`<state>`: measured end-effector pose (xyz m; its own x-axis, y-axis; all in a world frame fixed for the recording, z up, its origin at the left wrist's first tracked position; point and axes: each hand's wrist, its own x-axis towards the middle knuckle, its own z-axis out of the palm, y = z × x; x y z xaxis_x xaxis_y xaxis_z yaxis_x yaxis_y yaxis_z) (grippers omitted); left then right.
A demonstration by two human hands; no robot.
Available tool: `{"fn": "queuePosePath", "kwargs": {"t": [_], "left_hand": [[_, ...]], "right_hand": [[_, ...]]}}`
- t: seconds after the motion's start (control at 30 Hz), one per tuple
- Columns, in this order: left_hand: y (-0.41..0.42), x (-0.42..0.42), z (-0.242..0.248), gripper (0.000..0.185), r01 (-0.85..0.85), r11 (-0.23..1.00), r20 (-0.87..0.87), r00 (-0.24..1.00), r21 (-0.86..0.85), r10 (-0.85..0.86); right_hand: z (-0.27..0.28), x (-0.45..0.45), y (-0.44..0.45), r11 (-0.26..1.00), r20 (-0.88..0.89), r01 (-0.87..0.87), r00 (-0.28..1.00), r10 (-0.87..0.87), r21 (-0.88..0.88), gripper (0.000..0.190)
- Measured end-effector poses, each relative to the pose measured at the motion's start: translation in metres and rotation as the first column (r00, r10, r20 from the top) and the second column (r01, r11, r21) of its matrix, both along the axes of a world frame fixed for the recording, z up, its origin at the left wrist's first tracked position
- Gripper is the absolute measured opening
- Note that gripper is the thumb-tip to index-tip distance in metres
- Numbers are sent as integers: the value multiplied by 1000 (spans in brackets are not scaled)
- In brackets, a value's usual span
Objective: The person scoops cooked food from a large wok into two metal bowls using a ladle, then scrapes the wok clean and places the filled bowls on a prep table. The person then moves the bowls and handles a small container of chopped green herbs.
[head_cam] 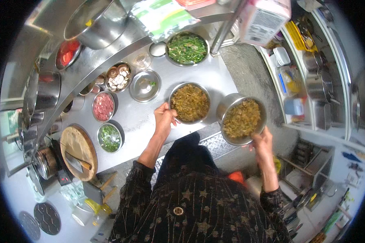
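My left hand (166, 119) grips the near left rim of a steel bowl (170, 107) that holds chopped brownish-green vegetables (190, 103). That bowl is over the steel worktop, by its front edge. Past the table's right end, my right hand (262, 142) holds a deeper steel pot (227, 106) by its near right rim. The pot tilts toward me, and the same kind of chopped vegetables (242, 119) shows inside. Left of the first bowl lies a shallow steel dish (140, 94) with a bit of green on it.
Along the worktop (140, 133) stand bowls of sliced mushrooms (118, 78), raw meat (103, 106), chopped green herbs (109, 138) and a green mixture (187, 48). A cleaver (74, 161) rests on a round wooden chopping board (79, 145). A metal post (226, 30) rises at the far right corner.
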<state>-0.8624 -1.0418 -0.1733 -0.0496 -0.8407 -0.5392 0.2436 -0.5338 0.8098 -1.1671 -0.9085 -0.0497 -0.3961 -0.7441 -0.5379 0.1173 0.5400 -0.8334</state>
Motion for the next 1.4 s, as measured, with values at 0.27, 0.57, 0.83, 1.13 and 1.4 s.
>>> {"fn": "queuePosePath", "kwargs": {"t": [0.27, 0.57, 0.83, 1.13, 1.4], "left_hand": [[-7, 17, 3, 19, 268, 963, 148, 951, 41, -271], [-107, -6, -5, 28, -86, 973, 154, 981, -214, 121], [-175, -46, -48, 32, -234, 970, 135, 961, -65, 241], [-178, -46, -62, 10, -187, 982, 120, 974, -35, 190], [-153, -40, -60, 6, -143, 989, 194, 970, -25, 145]], "right_hand": [[5, -4, -89, 973, -15, -230, 973, 231, 26, 39], [22, -6, -149, 925, -18, -377, 925, 379, 53, 43], [27, -20, -165, 893, 2, -436, 899, 438, 114, 43], [22, -35, -158, 874, -23, -463, 882, 471, 147, 45], [25, -44, -166, 855, 1, -510, 859, 513, 97, 45]]}}
